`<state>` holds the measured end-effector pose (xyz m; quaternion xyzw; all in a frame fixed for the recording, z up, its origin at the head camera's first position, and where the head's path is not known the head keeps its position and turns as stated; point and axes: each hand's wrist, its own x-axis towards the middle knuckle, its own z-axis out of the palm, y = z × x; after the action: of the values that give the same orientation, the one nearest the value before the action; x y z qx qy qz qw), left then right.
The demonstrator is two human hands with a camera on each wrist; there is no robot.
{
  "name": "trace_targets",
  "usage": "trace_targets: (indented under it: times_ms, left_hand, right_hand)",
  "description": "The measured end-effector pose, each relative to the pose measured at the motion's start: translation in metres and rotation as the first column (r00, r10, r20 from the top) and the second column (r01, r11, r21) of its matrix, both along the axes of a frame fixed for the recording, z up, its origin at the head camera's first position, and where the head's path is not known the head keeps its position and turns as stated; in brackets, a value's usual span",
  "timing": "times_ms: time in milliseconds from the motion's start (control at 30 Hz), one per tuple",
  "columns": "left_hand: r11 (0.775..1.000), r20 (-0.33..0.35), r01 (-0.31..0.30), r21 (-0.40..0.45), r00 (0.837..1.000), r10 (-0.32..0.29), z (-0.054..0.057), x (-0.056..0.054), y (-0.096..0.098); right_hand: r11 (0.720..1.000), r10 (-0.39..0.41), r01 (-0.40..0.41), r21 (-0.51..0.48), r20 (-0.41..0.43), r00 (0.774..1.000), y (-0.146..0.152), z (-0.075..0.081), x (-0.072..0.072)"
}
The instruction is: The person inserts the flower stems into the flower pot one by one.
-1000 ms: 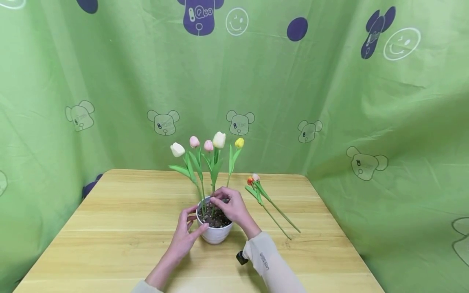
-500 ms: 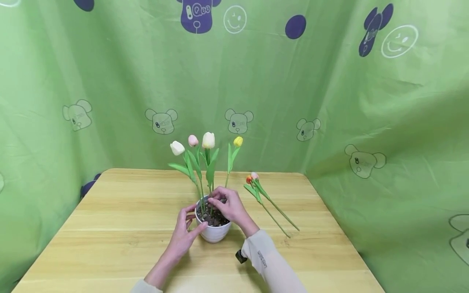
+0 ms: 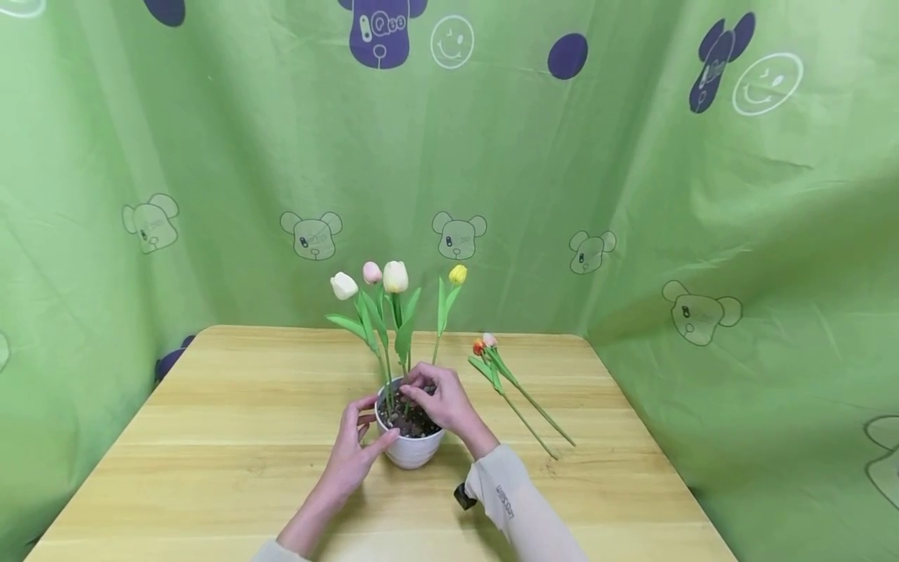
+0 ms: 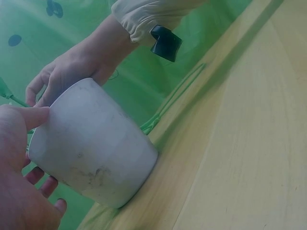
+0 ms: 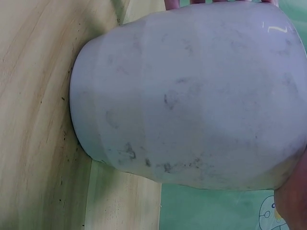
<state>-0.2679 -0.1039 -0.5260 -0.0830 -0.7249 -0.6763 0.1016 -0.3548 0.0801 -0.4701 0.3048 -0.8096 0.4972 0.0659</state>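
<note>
In the head view a white pot [image 3: 413, 453] of dark soil [image 3: 420, 425] stands upright on the table. My left hand [image 3: 350, 451] holds its left side, thumb at the front rim and fingers round the side. Over the soil, my right hand [image 3: 445, 402] pinches the stem of a cream tulip [image 3: 396, 277] between thumb and fingers. Also rising from the pot are a white tulip [image 3: 343, 286], a pink tulip [image 3: 372, 272] and a yellow tulip [image 3: 458, 274]. The right wrist view shows mostly the pot wall [image 5: 192, 96]; the pinched stem is hidden there.
Two more tulips, one orange [image 3: 480, 346] and one pink [image 3: 490, 340], lie on the wooden table [image 3: 246, 437] to the right of the pot. A green printed curtain [image 3: 520, 156] hangs round the table's back and sides.
The cream tulip's bloom has swung left and now covers a second pink bloom seen a second ago. My left hand stays on the pot, and my right hand has barely shifted.
</note>
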Motion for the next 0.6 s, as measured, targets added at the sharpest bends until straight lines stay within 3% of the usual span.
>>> trace_targets:
  times_ms: [233, 433, 600]
  left_hand:
    - [1.0, 0.003, 0.003, 0.008, 1.0, -0.003, 0.0009, -0.0003, -0.0004]
    - [1.0, 0.011, 0.001, 0.006, 1.0, -0.001, -0.0024, -0.0008, -0.0001]
    - [1.0, 0.02, -0.001, 0.007, 1.0, 0.001, -0.0031, -0.002, 0.0003]
  right_hand:
    - [1.0, -0.016, 0.015, -0.008, -0.012, 1.0, -0.0019, -0.001, -0.0011]
    - [0.996, -0.084, 0.086, 0.019, -0.074, 0.994, -0.0034, -0.0054, -0.003]
    - [0.994, -0.104, 0.106, 0.022, -0.079, 0.991, -0.0051, -0.0064, -0.0042]
